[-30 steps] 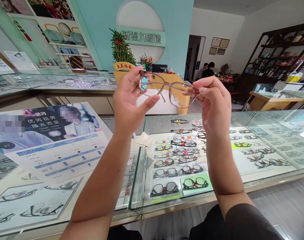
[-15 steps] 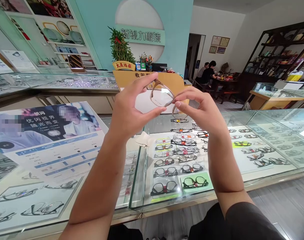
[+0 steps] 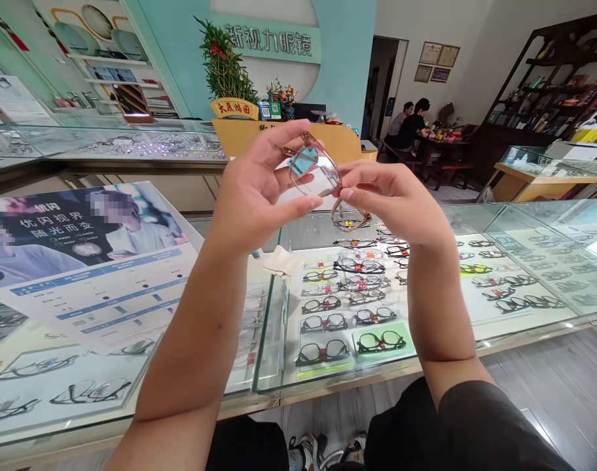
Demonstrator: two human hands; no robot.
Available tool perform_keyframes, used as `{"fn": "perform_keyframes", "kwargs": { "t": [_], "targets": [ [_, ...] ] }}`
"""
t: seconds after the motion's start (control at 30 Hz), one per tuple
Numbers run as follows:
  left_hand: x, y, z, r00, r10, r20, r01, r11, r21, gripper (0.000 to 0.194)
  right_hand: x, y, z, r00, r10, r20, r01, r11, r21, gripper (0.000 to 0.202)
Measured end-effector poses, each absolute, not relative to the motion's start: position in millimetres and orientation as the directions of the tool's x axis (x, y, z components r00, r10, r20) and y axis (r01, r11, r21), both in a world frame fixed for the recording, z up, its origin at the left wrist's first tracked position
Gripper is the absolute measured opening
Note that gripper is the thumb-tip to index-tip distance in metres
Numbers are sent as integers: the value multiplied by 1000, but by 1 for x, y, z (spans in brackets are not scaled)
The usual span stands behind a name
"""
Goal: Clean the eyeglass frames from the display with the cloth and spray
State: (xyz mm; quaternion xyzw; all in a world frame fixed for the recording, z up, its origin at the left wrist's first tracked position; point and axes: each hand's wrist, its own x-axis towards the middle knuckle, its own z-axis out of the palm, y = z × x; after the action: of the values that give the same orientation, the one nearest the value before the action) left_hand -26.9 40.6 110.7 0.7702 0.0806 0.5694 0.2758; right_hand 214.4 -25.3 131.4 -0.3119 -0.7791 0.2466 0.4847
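A pair of glasses (image 3: 332, 171) with a thin brownish frame is held up in front of me, tilted, one lens higher than the other. My left hand (image 3: 266, 186) grips its upper lens rim between thumb and fingers. At the middle of the frame, my right hand (image 3: 384, 196) pinches near the bridge. Through the upper lens a turquoise patch shows. Below both hands, rows of glasses (image 3: 323, 352) lie in a glass display case (image 3: 273, 340). A beige cloth (image 3: 283, 261) rests on the glass top, under my left wrist.
A printed poster (image 3: 97, 261) stands at the left. Behind are a wooden counter (image 3: 220, 134) with a plant (image 3: 227, 72), and another glass case (image 3: 180, 140). Two people (image 3: 411, 124) sit at a table at the back right. A wooden counter (image 3: 534, 183) stands at the right.
The view has tilted down a little. The glasses have turned slightly in my hands, and a turquoise patch now shows through the upper lens. Both hands keep their hold.
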Motion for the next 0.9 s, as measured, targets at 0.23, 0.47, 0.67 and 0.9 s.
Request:
{"fn": "perform_keyframes", "kwargs": {
  "t": [0.23, 0.47, 0.67, 0.9],
  "targets": [
    [-34, 46, 109, 422, 483, 768, -226, -764, 605, 96, 213, -23, 129, -333, 762, 555, 160, 626, -763, 22],
    [-1, 19, 93, -175, 453, 874, 100, -875, 474, 44, 209, -9, 119, -68, 698, 713, 280, 700, -657, 14],
    [27, 6, 84, -67, 735, 675, 104, -667, 737, 33, 189, -12, 111, -5, 598, 802, 518, 687, -509, 11],
    [30, 37, 76, -33, 894, 446, -94, -447, 889, 34, 163, -21, 95, -67, 650, 757, 779, 508, -368, 20]
  ]
}}
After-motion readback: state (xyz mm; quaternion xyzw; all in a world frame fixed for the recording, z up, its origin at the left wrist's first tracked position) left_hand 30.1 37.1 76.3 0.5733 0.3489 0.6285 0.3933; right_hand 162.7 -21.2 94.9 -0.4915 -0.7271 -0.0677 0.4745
